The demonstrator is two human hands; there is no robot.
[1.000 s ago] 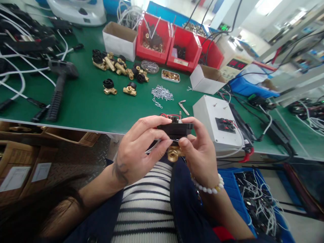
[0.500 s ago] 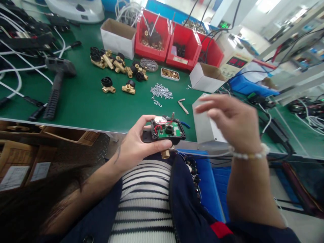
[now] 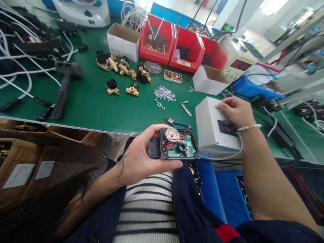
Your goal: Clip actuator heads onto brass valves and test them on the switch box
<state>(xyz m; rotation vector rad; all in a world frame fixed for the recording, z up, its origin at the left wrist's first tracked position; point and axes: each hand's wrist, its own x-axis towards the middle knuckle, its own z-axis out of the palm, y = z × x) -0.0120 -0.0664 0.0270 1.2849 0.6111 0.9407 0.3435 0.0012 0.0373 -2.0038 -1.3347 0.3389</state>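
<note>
My left hand (image 3: 149,157) is closed around an open black actuator housing (image 3: 155,147), held level at the table's front edge. Inside it show a green circuit board (image 3: 188,141), a round silver motor (image 3: 172,134) and red wires. My right hand (image 3: 236,109) rests at the upper face of a grey metal box (image 3: 207,123), thumb and fingers pinched together. Whatever is between those fingertips is too small to make out. Below that hand, a black socket panel (image 3: 224,127) sits on the box. A grey cable (image 3: 227,157) runs from the panel side towards the housing.
Blue-handled cutters (image 3: 170,120) lie behind the housing. Beyond are a hex key (image 3: 186,108), a pile of cotter pins (image 3: 164,93) and brass valves (image 3: 123,69). Red bins (image 3: 184,62) and white cartons (image 3: 124,45) line the back. A black hammer-shaped tool (image 3: 64,87) lies left among white cables.
My right hand has come down from the air onto the grey box, its fingers now pinched. The housing is closer and tilted more towards me; the brass fitting beneath it has gone from sight.
</note>
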